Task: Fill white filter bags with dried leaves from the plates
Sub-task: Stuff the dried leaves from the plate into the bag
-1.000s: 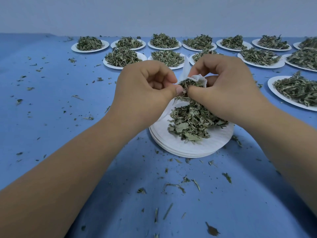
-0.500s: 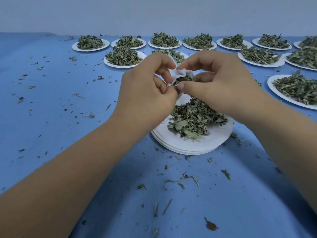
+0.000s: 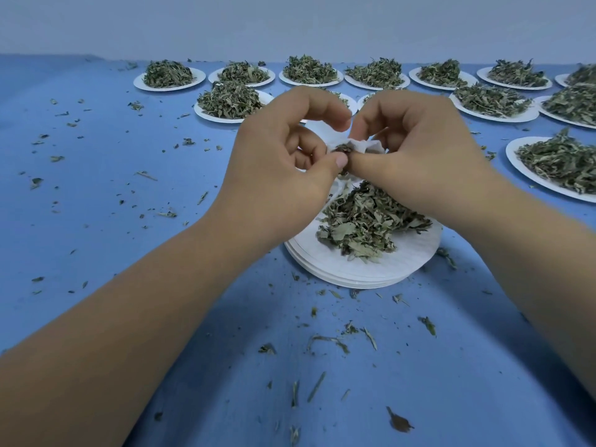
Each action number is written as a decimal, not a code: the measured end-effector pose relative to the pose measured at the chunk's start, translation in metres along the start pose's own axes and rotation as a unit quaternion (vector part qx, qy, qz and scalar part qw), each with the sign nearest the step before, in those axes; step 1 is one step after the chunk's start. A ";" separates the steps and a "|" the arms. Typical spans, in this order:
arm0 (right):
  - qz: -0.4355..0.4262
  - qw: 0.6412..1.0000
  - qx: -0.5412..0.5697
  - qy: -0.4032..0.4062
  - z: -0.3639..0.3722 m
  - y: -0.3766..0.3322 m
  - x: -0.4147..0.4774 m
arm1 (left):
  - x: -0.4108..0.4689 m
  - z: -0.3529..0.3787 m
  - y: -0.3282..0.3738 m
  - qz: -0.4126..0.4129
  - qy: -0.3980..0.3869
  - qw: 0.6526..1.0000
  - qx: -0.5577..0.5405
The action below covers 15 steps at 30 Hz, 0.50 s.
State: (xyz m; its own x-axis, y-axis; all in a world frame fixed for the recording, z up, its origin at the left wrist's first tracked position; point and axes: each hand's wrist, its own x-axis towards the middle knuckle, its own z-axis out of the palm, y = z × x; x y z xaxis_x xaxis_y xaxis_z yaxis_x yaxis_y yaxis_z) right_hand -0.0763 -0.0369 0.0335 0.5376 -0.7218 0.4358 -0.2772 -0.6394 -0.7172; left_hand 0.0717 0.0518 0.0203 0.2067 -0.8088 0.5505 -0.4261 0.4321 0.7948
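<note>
Between thumbs (image 3: 337, 162) and forefingers (image 3: 325, 104) (pinched): filter bag (image 3: 364, 145).

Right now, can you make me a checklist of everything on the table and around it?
Surface: blue table, mostly covered in plates.
Job's things: white bag, partly stuffed, held above the near plate, which is piled with leaves; more full plates behind.
Clutter: leaf crumbs scattered about.
Grippers: left hand and right hand both pinch the bag.
Cables: nothing seen.
Surroundings: plain wall.
</note>
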 end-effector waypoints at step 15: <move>0.006 0.999 0.031 -0.038 -0.002 0.002 -0.002 | 0.003 -0.008 -0.006 -0.008 0.017 0.999 0.047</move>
State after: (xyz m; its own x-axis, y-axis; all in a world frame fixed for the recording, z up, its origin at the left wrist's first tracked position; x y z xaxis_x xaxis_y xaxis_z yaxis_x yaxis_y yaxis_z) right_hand -0.0794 -0.0374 0.0327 0.5942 -0.7055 0.3863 -0.2358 -0.6120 -0.7549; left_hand 0.0816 0.0501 0.0193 0.2425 -0.8009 0.5475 -0.5023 0.3791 0.7771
